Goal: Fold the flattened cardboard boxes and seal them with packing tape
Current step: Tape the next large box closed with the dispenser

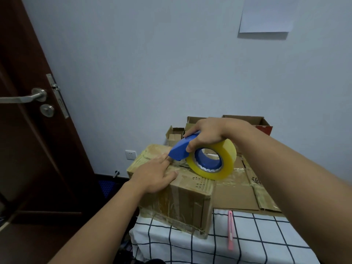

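While the right hand (207, 133) grips the tape dispenser (202, 157) over the box (182, 199) at frame centre, the flat-fingered left hand (154, 174) should press the tape end firmly.

No text can be read for certain: the flattened cardboard (253, 180) beside the tape roll bears dark script cut off by the arm, and the folded box (182, 197) shows only small printed marks, illegible

A home room: wooden door (28, 130), wall socket (130, 155), checked tablecloth (257, 242).
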The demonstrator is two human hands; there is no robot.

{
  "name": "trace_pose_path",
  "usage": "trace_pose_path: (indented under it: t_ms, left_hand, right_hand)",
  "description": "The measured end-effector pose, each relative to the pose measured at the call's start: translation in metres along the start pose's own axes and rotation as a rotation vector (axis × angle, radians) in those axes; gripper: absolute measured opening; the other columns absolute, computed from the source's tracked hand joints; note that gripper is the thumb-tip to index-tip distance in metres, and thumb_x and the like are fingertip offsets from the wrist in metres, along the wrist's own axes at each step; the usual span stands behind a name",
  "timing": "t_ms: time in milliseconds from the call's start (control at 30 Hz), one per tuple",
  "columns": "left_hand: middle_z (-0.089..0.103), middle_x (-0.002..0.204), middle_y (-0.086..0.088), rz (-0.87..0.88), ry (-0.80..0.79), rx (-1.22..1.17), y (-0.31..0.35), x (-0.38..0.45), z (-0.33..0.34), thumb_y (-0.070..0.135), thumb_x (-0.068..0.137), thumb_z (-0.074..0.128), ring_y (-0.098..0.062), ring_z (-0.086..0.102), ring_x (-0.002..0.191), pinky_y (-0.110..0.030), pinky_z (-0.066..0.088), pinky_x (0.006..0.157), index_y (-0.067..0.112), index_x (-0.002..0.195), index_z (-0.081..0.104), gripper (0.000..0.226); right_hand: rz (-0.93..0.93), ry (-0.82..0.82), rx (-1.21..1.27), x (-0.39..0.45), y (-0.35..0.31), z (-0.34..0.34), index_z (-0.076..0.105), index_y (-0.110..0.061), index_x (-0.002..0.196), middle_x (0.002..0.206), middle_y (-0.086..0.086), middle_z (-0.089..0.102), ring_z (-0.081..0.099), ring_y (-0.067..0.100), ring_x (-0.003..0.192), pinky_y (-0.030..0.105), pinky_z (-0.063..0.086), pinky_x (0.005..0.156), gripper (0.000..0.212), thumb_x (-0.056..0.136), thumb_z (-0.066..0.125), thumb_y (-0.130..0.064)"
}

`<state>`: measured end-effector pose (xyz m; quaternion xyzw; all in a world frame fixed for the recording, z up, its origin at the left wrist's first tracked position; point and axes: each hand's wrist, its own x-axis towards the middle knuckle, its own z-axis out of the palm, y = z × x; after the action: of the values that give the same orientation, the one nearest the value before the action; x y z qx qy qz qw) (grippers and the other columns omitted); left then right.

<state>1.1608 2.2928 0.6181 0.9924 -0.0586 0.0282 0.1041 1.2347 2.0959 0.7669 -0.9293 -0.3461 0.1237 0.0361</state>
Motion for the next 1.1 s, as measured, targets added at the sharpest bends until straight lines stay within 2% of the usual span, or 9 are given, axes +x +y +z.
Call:
trace_pose_path:
  t_ms: [67, 167, 400, 567, 633, 733, 933, 1033, 1100]
  left_hand:
    - [0.029, 0.159, 0.007, 0.000, 0.006, -0.005, -0.003, 0.002, 0.001, 0.072, 0.084, 0.018, -0.015, 0.036, 0.139, -0.043, 0.040, 0.108, 0.033, 0.155, 0.017, 0.081]
    - [0.027, 0.160, 0.009, -0.007, 0.027, -0.031, -0.003, 0.003, 0.001, 0.075, 0.081, 0.018, -0.013, 0.034, 0.141, -0.044, 0.039, 0.109, 0.034, 0.154, 0.016, 0.084]
    - [0.010, 0.164, 0.009, -0.069, -0.040, 0.036, -0.006, 0.000, -0.002, 0.063, 0.098, 0.025, -0.013, 0.019, 0.148, -0.040, 0.027, 0.118, 0.034, 0.156, 0.010, 0.067]
    - [0.008, 0.164, 0.008, -0.046, -0.032, 0.052, 0.002, -0.002, -0.001, 0.061, 0.099, 0.025, -0.012, 0.016, 0.149, -0.037, 0.024, 0.119, 0.034, 0.157, 0.006, 0.067]
    - [0.015, 0.163, 0.005, -0.051, -0.020, 0.033, 0.004, -0.006, -0.004, 0.059, 0.099, 0.030, -0.015, 0.024, 0.147, -0.037, 0.028, 0.115, 0.033, 0.157, 0.008, 0.067]
    - [0.046, 0.147, -0.001, -0.076, 0.019, -0.029, 0.007, -0.011, -0.007, 0.057, 0.097, 0.038, -0.019, 0.050, 0.125, -0.037, 0.043, 0.098, 0.029, 0.149, 0.023, 0.061]
    - [0.034, 0.157, 0.007, -0.058, 0.007, -0.009, 0.011, -0.012, -0.010, 0.055, 0.098, 0.038, -0.014, 0.046, 0.130, -0.035, 0.042, 0.100, 0.023, 0.147, 0.032, 0.059]
    - [0.040, 0.153, 0.006, -0.067, 0.016, -0.013, 0.010, -0.011, -0.008, 0.056, 0.098, 0.038, -0.015, 0.049, 0.125, -0.034, 0.043, 0.094, 0.024, 0.148, 0.030, 0.059]
    - [0.043, 0.150, 0.005, -0.061, 0.030, -0.034, 0.007, -0.010, -0.006, 0.058, 0.097, 0.038, -0.016, 0.050, 0.125, -0.035, 0.045, 0.094, 0.033, 0.146, 0.029, 0.056]
  right_hand:
    - [0.011, 0.004, 0.012, -0.004, 0.003, -0.002, 0.053, -0.040, 0.138, 0.138, -0.008, 0.053, 0.049, 0.016, 0.110, 0.031, 0.036, 0.092, 0.057, 0.085, 0.065, -0.057]
    - [0.022, -0.005, 0.042, -0.012, 0.010, -0.004, 0.051, -0.042, 0.140, 0.140, -0.008, 0.051, 0.050, 0.018, 0.115, 0.032, 0.037, 0.094, 0.059, 0.085, 0.065, -0.058]
    - [0.039, -0.070, -0.012, -0.047, 0.029, -0.004, 0.058, -0.042, 0.131, 0.131, -0.009, 0.056, 0.052, 0.017, 0.113, 0.033, 0.040, 0.097, 0.046, 0.087, 0.063, -0.054]
    - [0.046, 0.020, 0.019, -0.062, 0.049, 0.006, 0.049, -0.044, 0.140, 0.126, -0.016, 0.049, 0.046, 0.011, 0.108, 0.029, 0.035, 0.095, 0.060, 0.084, 0.064, -0.061]
    - [0.040, 0.031, 0.023, -0.062, 0.053, 0.009, 0.048, -0.045, 0.141, 0.137, -0.015, 0.049, 0.047, 0.013, 0.115, 0.031, 0.037, 0.101, 0.064, 0.082, 0.064, -0.064]
    - [0.044, 0.029, 0.033, -0.063, 0.061, 0.016, 0.048, -0.047, 0.140, 0.142, -0.015, 0.049, 0.050, 0.015, 0.119, 0.033, 0.039, 0.103, 0.065, 0.080, 0.066, -0.066]
    - [0.032, 0.028, 0.132, -0.065, 0.069, 0.031, 0.049, -0.049, 0.137, 0.136, -0.016, 0.052, 0.052, 0.013, 0.113, 0.031, 0.040, 0.100, 0.061, 0.080, 0.067, -0.064]
    - [0.039, 0.029, 0.134, -0.066, 0.070, 0.037, 0.049, -0.050, 0.138, 0.136, -0.017, 0.051, 0.050, 0.012, 0.114, 0.032, 0.040, 0.100, 0.062, 0.080, 0.067, -0.065]
    - [0.040, 0.024, 0.134, -0.066, 0.071, 0.040, 0.048, -0.050, 0.139, 0.138, -0.016, 0.050, 0.050, 0.012, 0.114, 0.032, 0.040, 0.101, 0.063, 0.080, 0.066, -0.065]
